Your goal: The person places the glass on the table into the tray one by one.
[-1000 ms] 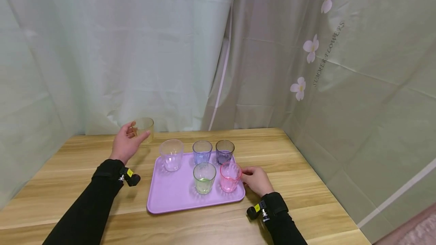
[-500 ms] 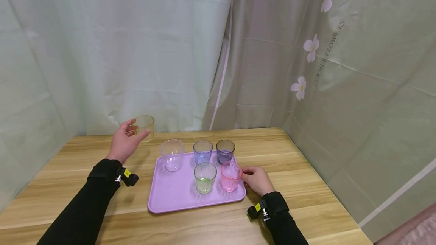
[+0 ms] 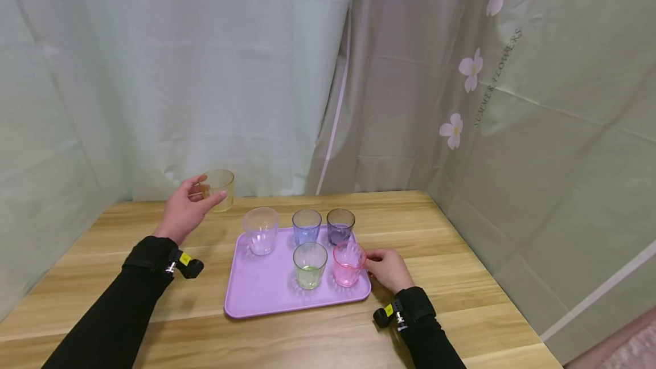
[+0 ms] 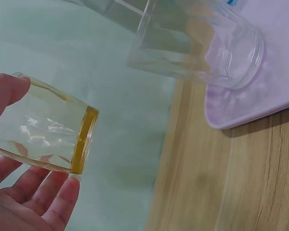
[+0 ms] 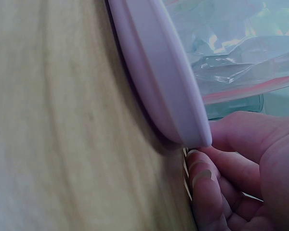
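Note:
My left hand (image 3: pixel 183 209) holds a clear yellow glass (image 3: pixel 221 191) above the table's back left; its thumb and fingers lie around the side. The left wrist view shows this yellow glass (image 4: pixel 48 127) tipped sideways to that camera, its base a darker amber. On the purple tray (image 3: pixel 261 300), at its right edge, my right hand (image 3: pixel 390 271) pinches the rim beside a pink glass (image 3: pixel 347 269). Close up, the rim (image 5: pixel 183 101) runs between the right thumb and curled fingers; one fingertip is hidden behind it.
Also upright on the tray are a colourless glass (image 3: pixel 261 235), a blue glass (image 3: pixel 306 229), a dark grey glass (image 3: pixel 340 229) and a green glass (image 3: pixel 310 269). A wooden table (image 3: pixel 302 346) carries the tray. Pale curtains (image 3: pixel 230 73) hang behind and at the sides.
My left hand and the yellow glass have risen slightly, while the left forearm has swung a little to the left. The right hand stays at the tray's edge.

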### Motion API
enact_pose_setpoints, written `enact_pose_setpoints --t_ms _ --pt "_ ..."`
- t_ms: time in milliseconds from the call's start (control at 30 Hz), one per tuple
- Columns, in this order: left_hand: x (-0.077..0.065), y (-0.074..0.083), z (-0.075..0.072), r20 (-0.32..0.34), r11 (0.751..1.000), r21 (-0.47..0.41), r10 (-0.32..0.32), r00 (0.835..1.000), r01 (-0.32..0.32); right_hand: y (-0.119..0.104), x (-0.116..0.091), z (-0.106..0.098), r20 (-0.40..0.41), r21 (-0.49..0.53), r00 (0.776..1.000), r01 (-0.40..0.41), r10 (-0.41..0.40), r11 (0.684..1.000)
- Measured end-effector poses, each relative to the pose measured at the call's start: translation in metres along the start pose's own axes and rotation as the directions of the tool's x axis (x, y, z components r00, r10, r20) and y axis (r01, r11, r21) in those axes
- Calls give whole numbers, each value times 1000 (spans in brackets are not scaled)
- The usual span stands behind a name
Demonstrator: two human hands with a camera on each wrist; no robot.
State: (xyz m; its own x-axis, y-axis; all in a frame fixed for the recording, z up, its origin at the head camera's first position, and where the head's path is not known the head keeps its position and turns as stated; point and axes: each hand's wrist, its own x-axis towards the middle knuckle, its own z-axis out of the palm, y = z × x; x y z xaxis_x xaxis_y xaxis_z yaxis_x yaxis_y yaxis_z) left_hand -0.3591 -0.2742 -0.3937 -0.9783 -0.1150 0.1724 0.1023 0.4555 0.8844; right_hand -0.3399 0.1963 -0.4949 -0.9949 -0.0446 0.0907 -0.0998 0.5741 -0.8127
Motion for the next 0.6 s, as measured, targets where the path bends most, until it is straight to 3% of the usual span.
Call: enact_pose_setpoints --t_ms 600 --pt "-8 13 -6 47 999 33 34 998 -36 -1 -1 -1 0 -11 1000 7 -7 1000"
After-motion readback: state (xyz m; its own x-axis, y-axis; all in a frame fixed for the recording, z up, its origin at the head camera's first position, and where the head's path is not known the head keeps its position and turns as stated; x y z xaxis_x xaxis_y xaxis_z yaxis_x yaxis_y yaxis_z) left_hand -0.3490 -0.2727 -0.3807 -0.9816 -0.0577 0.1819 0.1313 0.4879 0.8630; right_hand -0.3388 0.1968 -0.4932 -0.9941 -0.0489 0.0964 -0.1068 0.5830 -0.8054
